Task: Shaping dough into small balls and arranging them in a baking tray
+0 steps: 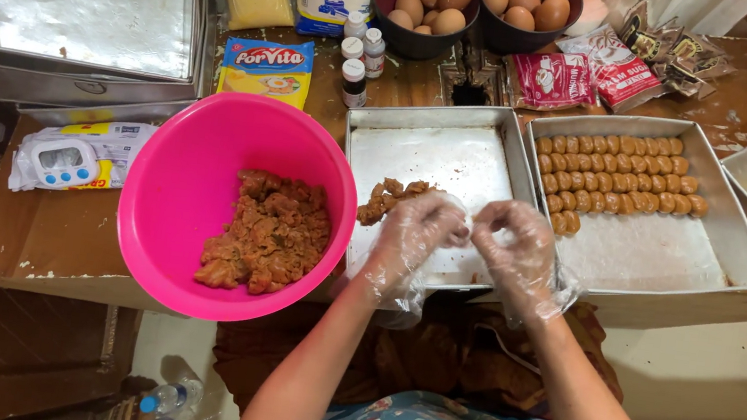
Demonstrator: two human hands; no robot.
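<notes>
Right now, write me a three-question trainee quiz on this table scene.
1. True or false: the pink bowl holds whole eggs.
2. Which tray holds the rows of shaped pieces? A) the one under the hands B) the one to its right C) the upturned one at far left
3. Fill in: both the left hand and the right hand wear clear plastic ____.

Key:
1. False; it holds brown filling. The eggs sit in dark bowls.
2. B, the right tray.
3. gloves
</notes>
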